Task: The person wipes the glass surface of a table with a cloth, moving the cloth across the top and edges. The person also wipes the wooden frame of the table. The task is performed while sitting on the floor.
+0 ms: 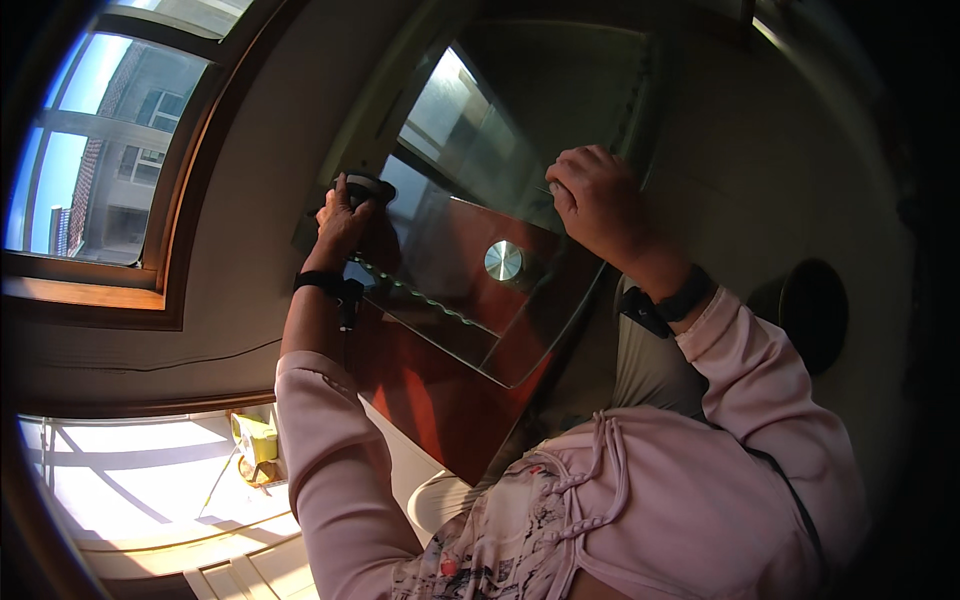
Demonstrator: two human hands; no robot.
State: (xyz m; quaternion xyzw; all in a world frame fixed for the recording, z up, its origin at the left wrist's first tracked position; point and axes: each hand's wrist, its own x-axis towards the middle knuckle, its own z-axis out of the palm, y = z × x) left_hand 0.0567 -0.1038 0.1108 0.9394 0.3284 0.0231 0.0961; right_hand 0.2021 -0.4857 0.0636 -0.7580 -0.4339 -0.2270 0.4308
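My left hand (pixel 343 221) grips a dark rounded object (pixel 367 189) with a paler band on top, near the wall-side edge of a glass tabletop (pixel 450 259). Its exact kind is lost in shadow. Over the opposite side of the glass, my right hand (pixel 596 206) is curled, thumb against fingers. A thin pale sliver shows at those fingertips, too small to name. Between the hands, a round shiny metal disc (pixel 503 260) shows at the glass, above a red-brown surface (pixel 427 397). Both wrists wear dark straps.
A wood-framed window (pixel 169 225) is in the wall at left. A dark round stool or bin (pixel 814 316) stands to the right. Beyond a bright opening at lower left are a yellow-green container (pixel 257 437) and a thin stick (pixel 219 480). A cable (pixel 187 365) runs along the wall.
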